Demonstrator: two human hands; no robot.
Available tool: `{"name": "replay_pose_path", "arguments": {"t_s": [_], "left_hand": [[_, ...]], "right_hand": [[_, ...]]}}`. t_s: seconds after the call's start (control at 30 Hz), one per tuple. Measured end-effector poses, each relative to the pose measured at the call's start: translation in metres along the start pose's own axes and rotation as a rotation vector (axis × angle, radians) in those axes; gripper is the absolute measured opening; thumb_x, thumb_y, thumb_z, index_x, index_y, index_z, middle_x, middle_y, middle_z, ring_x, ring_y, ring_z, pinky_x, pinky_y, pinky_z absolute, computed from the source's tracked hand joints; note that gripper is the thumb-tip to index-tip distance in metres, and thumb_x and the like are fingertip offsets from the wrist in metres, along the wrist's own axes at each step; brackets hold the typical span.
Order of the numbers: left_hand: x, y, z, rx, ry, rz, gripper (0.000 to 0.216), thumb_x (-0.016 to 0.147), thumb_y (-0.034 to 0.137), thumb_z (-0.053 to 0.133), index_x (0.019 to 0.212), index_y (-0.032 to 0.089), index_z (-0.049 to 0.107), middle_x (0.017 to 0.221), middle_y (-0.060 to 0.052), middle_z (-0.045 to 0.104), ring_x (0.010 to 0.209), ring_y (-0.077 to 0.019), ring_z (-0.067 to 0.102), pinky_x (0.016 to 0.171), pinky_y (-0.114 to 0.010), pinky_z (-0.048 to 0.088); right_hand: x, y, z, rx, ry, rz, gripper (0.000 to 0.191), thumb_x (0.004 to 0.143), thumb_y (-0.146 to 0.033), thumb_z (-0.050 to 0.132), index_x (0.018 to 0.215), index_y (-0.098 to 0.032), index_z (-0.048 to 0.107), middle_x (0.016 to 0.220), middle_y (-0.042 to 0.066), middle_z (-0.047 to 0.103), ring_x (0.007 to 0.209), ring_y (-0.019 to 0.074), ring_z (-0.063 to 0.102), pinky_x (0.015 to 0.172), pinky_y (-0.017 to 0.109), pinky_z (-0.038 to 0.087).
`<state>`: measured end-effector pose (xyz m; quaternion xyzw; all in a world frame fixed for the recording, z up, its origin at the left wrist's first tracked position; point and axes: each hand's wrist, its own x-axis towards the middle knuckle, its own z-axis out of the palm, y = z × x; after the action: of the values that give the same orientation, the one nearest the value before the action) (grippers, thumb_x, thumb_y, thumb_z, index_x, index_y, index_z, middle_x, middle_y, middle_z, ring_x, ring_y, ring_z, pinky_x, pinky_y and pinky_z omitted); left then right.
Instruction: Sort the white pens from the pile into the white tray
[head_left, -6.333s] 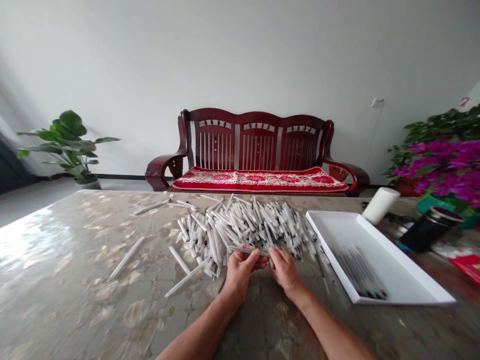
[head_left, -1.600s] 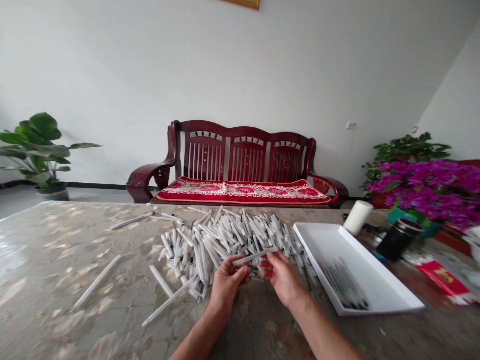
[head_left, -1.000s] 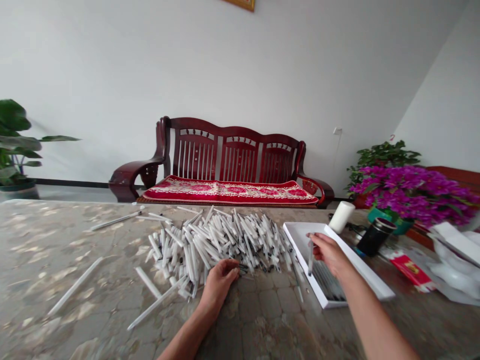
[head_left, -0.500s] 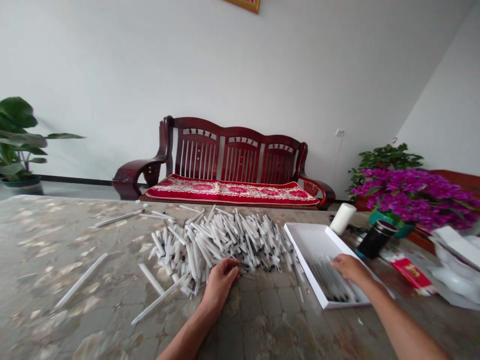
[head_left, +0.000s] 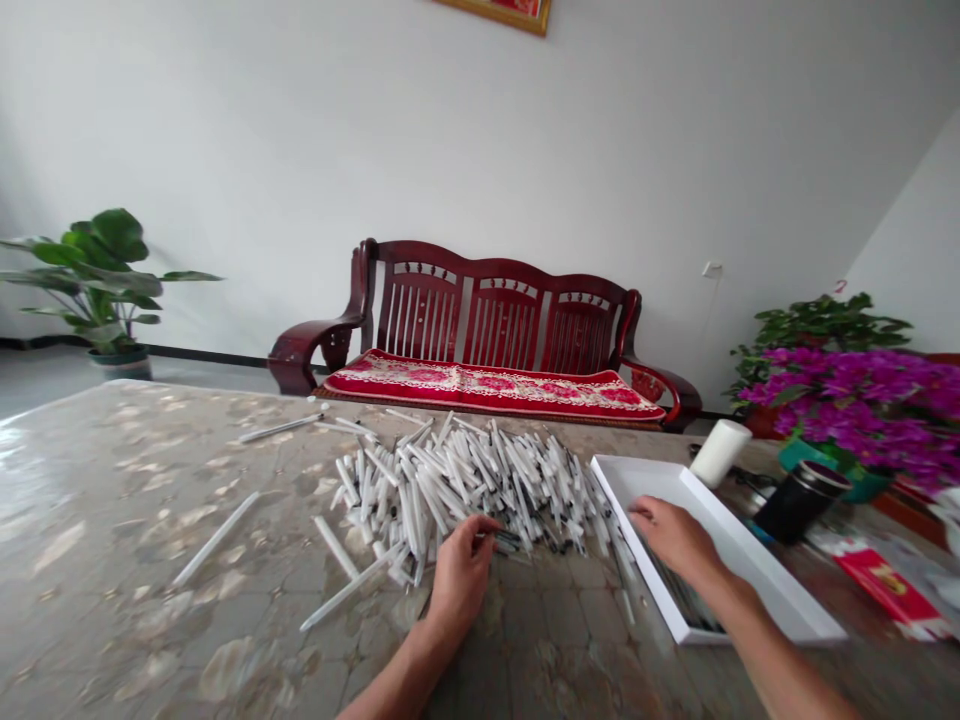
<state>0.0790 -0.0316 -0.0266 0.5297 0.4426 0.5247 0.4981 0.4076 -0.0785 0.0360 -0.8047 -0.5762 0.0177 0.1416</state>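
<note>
Against a plain pale grey wall (head_left: 637, 130) stood a dark red-brown carved wooden settee (head_left: 504, 315) with a red and white patterned cloth (head_left: 495, 383) along its seat. A broad-leaved green potted plant (head_left: 116, 270) was on the floor to the left, and the lower edge of a gold-framed picture (head_left: 517, 15) showed at the top. In front lay a bench (head_left: 127, 630) with a grey-brown floral surface, shiny at its far left. A wide heap of slim white plastic tubes (head_left: 442, 475), some with black ends, covered its middle; a few loose ones lay apart to the left of it.

The left hand (head_left: 461, 575) was at the heap's near edge, fingers curled, thumb and forefinger close together beside some dark ends; whether they gripped one could not be told. The right hand (head_left: 679, 540) was over the left part of a shallow white rectangular tray (head_left: 787, 600), fingers bent together, any hold on a tube unclear. Below that hand, a row of slim dark-ended translucent tubes (head_left: 694, 605) lay in the tray, partly hidden. Beyond it were a white cylindrical roll (head_left: 720, 452), a black cylindrical flask (head_left: 801, 503) and bright purple flowers (head_left: 862, 395).
</note>
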Motion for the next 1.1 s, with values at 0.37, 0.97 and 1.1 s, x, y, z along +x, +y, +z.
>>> {"name": "replay_pose_path", "arguments": {"t_s": [0.37, 0.97, 1.1], "left_hand": [[-0.004, -0.008, -0.001, 0.306, -0.084, 0.146, 0.023, 0.074, 0.008, 0.058, 0.080, 0.024, 0.074, 0.083, -0.005, 0.076, 0.080, -0.0231, 0.069, 0.076, -0.030, 0.046], [0.007, 0.000, 0.004, -0.265, 0.010, -0.187, 0.035, 0.067, 0.049, 0.075, 0.078, 0.016, 0.070, 0.065, -0.002, 0.068, 0.057, -0.0170, 0.062, 0.048, -0.023, 0.043], [0.012, -0.001, 0.000, -0.448, 0.167, -0.261, 0.044, 0.057, 0.055, 0.082, 0.067, 0.017, 0.064, 0.058, 0.001, 0.062, 0.057, -0.0151, 0.061, 0.050, -0.022, 0.046]], "right_hand": [[-0.019, -0.153, 0.056, 0.245, 0.058, -0.150, 0.029, 0.076, -0.040, 0.076, 0.101, -0.027, 0.073, 0.089, 0.008, 0.078, 0.072, 0.0240, 0.071, 0.059, 0.028, 0.039], [-0.044, -0.168, 0.073, 0.225, 0.108, -0.553, 0.021, 0.093, -0.018, 0.055, 0.105, -0.024, 0.071, 0.100, 0.004, 0.074, 0.092, 0.0193, 0.071, 0.077, 0.025, 0.049], [-0.035, -0.170, 0.079, 0.411, 0.125, -0.580, 0.025, 0.096, -0.020, 0.051, 0.109, -0.025, 0.073, 0.102, 0.004, 0.075, 0.093, 0.0182, 0.071, 0.080, 0.025, 0.052]]}}
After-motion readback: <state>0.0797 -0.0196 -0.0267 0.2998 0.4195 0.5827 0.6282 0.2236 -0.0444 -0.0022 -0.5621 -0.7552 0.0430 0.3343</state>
